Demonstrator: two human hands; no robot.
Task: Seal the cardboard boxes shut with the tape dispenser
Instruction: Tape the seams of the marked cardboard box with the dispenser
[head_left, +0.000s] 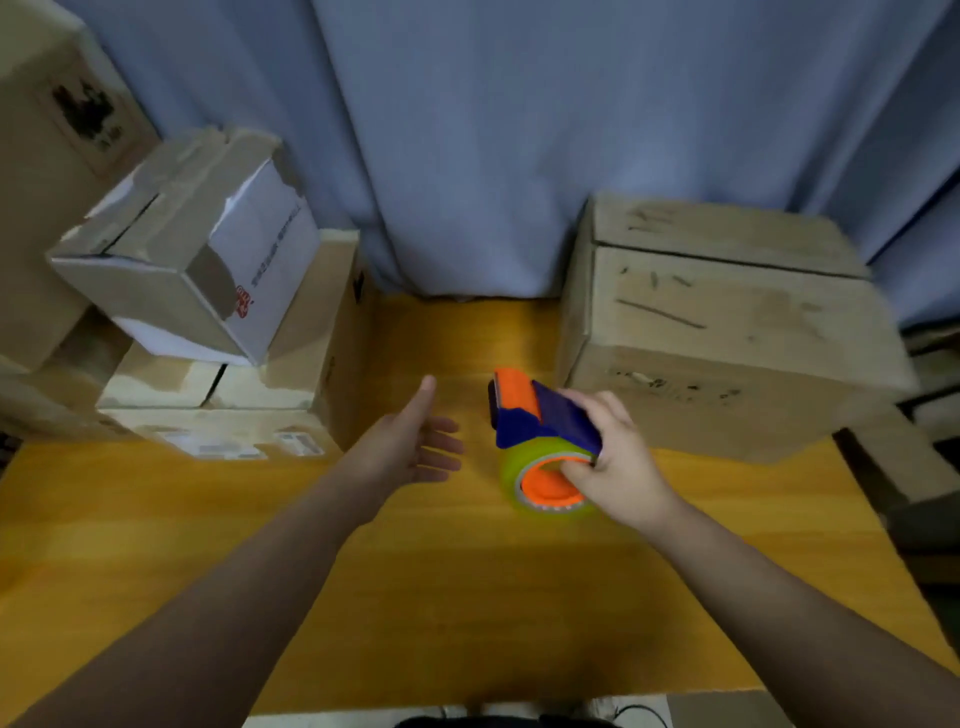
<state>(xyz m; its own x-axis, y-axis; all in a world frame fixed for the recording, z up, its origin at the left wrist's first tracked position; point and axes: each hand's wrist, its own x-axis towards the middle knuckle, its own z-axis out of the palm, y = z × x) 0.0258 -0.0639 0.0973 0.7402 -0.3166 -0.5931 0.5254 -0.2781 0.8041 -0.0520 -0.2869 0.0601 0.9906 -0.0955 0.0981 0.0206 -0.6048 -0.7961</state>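
My right hand (618, 457) grips a tape dispenser (540, 431) with a blue and orange body and a yellow-green tape roll, held just above the orange wooden table (441, 597). My left hand (415, 441) hovers open to the left of the dispenser, fingers straight, touching nothing. A large brown cardboard box (727, 322) with closed flaps stands at the right, just behind the dispenser. At the left, a small white and brown box (197, 249) lies tilted on top of a stack of flatter cardboard boxes (234, 400).
A blue curtain (493, 130) hangs behind the table. A tall cardboard box (41, 182) stands at the far left. Dark furniture (924, 467) sits beyond the table's right edge. The table's front edge runs along the bottom of the view.
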